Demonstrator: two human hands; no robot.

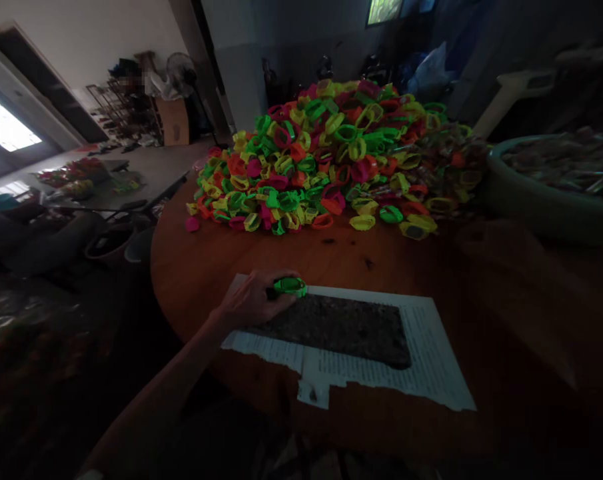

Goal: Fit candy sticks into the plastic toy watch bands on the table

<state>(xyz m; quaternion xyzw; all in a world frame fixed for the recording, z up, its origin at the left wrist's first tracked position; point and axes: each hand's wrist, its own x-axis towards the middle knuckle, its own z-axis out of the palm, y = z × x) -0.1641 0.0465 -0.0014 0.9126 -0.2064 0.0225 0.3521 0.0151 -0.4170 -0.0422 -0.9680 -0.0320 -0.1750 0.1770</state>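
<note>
My left hand [254, 300] is closed in a pinch around a bright green plastic ring [290, 287]. It rests at the near left corner of a dark rough slab [346, 328] that lies on a torn sheet of printed paper [431, 360]. The ring sits at the slab's upper left edge. A large heap of green, yellow, pink and orange plastic rings [331, 160] fills the far side of the round wooden table [206, 260]. My right hand is only a faint, dark smear on the right, and its fingers cannot be made out.
A green basin [541, 200] with dim contents stands at the right edge of the table. A lone pink ring [192, 224] lies left of the heap. Bowls and clutter sit on the floor to the left, with a fan and shelves far behind.
</note>
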